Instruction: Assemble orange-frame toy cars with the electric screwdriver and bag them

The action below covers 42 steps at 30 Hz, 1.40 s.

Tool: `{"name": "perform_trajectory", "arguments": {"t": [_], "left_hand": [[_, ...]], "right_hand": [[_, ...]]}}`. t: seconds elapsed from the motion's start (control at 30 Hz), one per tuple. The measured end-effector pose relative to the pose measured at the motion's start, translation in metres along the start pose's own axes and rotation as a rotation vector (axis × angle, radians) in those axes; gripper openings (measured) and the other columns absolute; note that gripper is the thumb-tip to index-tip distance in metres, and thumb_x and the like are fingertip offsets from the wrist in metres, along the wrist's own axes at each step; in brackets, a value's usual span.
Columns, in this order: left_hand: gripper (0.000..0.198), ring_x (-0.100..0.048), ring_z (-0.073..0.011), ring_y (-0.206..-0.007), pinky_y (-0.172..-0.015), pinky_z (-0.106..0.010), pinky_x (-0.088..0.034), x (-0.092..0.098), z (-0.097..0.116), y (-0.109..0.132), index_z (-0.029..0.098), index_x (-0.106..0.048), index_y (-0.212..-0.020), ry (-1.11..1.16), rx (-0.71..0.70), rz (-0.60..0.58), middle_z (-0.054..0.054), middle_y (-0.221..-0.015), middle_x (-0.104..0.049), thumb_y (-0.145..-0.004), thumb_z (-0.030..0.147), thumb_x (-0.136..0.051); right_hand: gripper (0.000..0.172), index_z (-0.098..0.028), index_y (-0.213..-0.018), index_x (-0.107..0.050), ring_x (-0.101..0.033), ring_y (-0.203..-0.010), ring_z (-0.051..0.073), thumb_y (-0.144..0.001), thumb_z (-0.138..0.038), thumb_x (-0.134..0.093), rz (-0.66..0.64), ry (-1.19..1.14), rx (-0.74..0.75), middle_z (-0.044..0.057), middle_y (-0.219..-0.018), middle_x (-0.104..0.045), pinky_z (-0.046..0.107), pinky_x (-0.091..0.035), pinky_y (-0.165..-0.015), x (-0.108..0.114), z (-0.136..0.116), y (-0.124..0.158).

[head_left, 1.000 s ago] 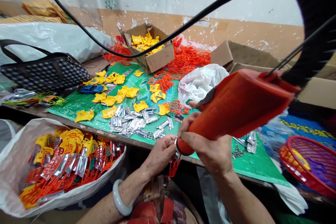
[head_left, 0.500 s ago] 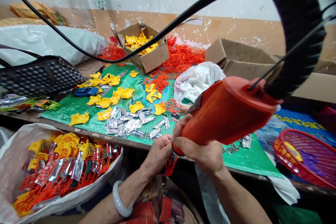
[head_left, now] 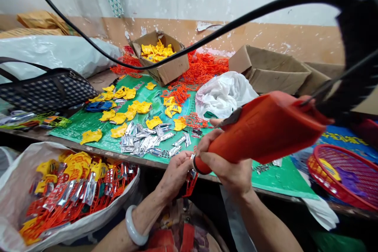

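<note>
My right hand (head_left: pixel 228 167) is wrapped round a red electric screwdriver (head_left: pixel 251 130), tilted with its nose down to the left and its cable end up to the right. In my left hand (head_left: pixel 177 171) the fingers pinch a small toy assembly, of which a red-orange plastic frame (head_left: pixel 191 185) shows below the fingers. The screwdriver's nose meets the assembly at my left fingertips; its bit is hidden. On the table beyond lie silver plastic parts (head_left: pixel 147 139) and yellow toy shells (head_left: pixel 140 106).
A white sack (head_left: pixel 38 151) of assembled parts stands at lower left. Behind are a cardboard box (head_left: pixel 169 71) of yellow shells, red-orange frames (head_left: pixel 206 67) and a white plastic bag (head_left: pixel 226 92). A red basket (head_left: pixel 339 151) sits at right. A black cable (head_left: pixel 236 25) hangs across the view.
The view has shifted slightly. The screwdriver's rear end has swung a little to the right and its cable sits lower. Both hands keep their hold, close together.
</note>
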<state>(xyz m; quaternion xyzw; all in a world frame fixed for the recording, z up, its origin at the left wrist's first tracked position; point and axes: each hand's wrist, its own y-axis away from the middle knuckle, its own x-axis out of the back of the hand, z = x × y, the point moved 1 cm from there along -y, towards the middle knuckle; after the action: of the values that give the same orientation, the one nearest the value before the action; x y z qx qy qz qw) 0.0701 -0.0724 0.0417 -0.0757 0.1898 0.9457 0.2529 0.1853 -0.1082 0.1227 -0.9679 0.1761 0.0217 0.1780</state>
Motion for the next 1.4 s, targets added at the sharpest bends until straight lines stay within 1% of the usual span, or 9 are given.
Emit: {"name": "perform_trajectory", "arguments": {"t": [0.17, 0.27, 0.37, 0.5, 0.63, 0.83, 0.97, 1.23, 1.4], "left_hand": [[0.028, -0.034, -0.0052, -0.042, -0.041, -0.018, -0.022, 0.013, 0.0, 0.01, 0.018, -0.062, -0.094, -0.033, 0.013, -0.023, 0.008, -0.058, -0.052, -0.08, 0.042, -0.065], [0.029, -0.044, -0.0059, -0.049, -0.046, -0.018, -0.03, 0.021, -0.003, 0.015, 0.018, -0.061, -0.095, 0.03, 0.009, -0.049, 0.005, -0.066, -0.057, -0.08, 0.043, -0.068], [0.025, -0.053, -0.0074, -0.06, -0.057, -0.018, -0.038, 0.026, -0.008, 0.018, 0.018, -0.063, -0.092, 0.149, 0.017, -0.072, 0.004, -0.073, -0.061, -0.075, 0.03, -0.076], [0.032, -0.059, -0.0097, -0.069, -0.066, -0.02, -0.044, 0.029, -0.01, 0.024, 0.017, -0.069, -0.094, 0.251, 0.067, -0.12, 0.0, -0.083, -0.068, -0.065, 0.014, -0.081], [0.031, -0.062, -0.0107, -0.069, -0.071, -0.023, -0.047, 0.033, -0.009, 0.032, 0.015, -0.072, -0.096, 0.32, 0.097, -0.138, -0.003, -0.085, -0.071, -0.065, 0.013, -0.079], [0.019, -0.056, -0.0073, -0.055, -0.056, -0.019, -0.044, 0.036, -0.013, 0.04, 0.015, -0.066, -0.08, 0.306, 0.142, -0.112, 0.001, -0.07, -0.065, -0.065, 0.013, -0.077], [0.021, -0.052, -0.0072, -0.05, -0.051, -0.019, -0.042, 0.036, -0.022, 0.047, 0.016, -0.06, -0.071, 0.28, 0.141, -0.101, 0.004, -0.061, -0.06, -0.063, 0.019, -0.079], [0.017, -0.058, -0.011, -0.057, -0.057, -0.022, -0.047, 0.046, -0.026, 0.061, 0.015, -0.065, -0.079, 0.285, 0.084, -0.097, 0.0, -0.07, -0.066, -0.064, 0.015, -0.072], [0.03, -0.062, -0.0133, -0.061, -0.061, -0.025, -0.051, 0.053, -0.032, 0.055, 0.015, -0.068, -0.093, 0.398, 0.082, -0.113, -0.003, -0.078, -0.07, -0.063, 0.013, -0.072]], "right_hand": [[0.011, -0.021, -0.074, -0.061, -0.058, -0.062, 0.014, -0.067, -0.017, -0.068, 0.093, -0.16, 0.053, -0.003, -0.071, -0.061, 0.035, -0.052, -0.066, 0.012, 0.003, -0.003], [0.013, -0.02, -0.071, -0.062, -0.058, -0.06, 0.015, -0.063, -0.016, -0.071, 0.218, -0.159, 0.063, -0.002, -0.07, -0.061, 0.035, -0.05, -0.063, 0.02, -0.001, -0.01], [0.011, -0.018, -0.064, -0.064, -0.057, -0.057, 0.015, -0.061, -0.017, -0.074, 0.289, -0.137, 0.071, -0.001, -0.066, -0.061, 0.034, -0.049, -0.058, 0.027, -0.002, -0.014], [0.013, -0.015, -0.062, -0.066, -0.057, -0.052, 0.015, -0.06, -0.021, -0.077, 0.302, -0.116, 0.03, 0.0, -0.061, -0.061, 0.032, -0.048, -0.052, 0.034, 0.005, -0.013], [0.017, -0.014, -0.062, -0.066, -0.058, -0.052, 0.015, -0.059, -0.023, -0.08, 0.314, -0.063, 0.002, 0.0, -0.061, -0.062, 0.031, -0.048, -0.051, 0.04, 0.013, -0.011], [0.027, -0.014, -0.067, -0.063, -0.057, -0.05, 0.015, -0.058, -0.033, -0.081, 0.339, 0.093, -0.06, 0.0, -0.06, -0.062, 0.03, -0.047, -0.049, 0.049, 0.02, -0.018], [0.033, -0.016, -0.073, -0.059, -0.053, -0.05, 0.013, -0.057, -0.035, -0.08, 0.4, 0.192, -0.051, -0.002, -0.061, -0.059, 0.028, -0.045, -0.049, 0.056, 0.021, -0.029], [0.04, -0.018, -0.079, -0.054, -0.046, -0.057, 0.011, -0.057, -0.043, -0.078, 0.481, 0.359, 0.02, -0.005, -0.068, -0.053, 0.027, -0.04, -0.054, 0.075, 0.026, -0.048], [0.044, -0.018, -0.086, -0.054, -0.049, -0.06, 0.013, -0.062, -0.05, -0.073, 0.451, 0.419, 0.043, -0.003, -0.071, -0.056, 0.028, -0.042, -0.057, 0.083, 0.027, -0.062]]}}
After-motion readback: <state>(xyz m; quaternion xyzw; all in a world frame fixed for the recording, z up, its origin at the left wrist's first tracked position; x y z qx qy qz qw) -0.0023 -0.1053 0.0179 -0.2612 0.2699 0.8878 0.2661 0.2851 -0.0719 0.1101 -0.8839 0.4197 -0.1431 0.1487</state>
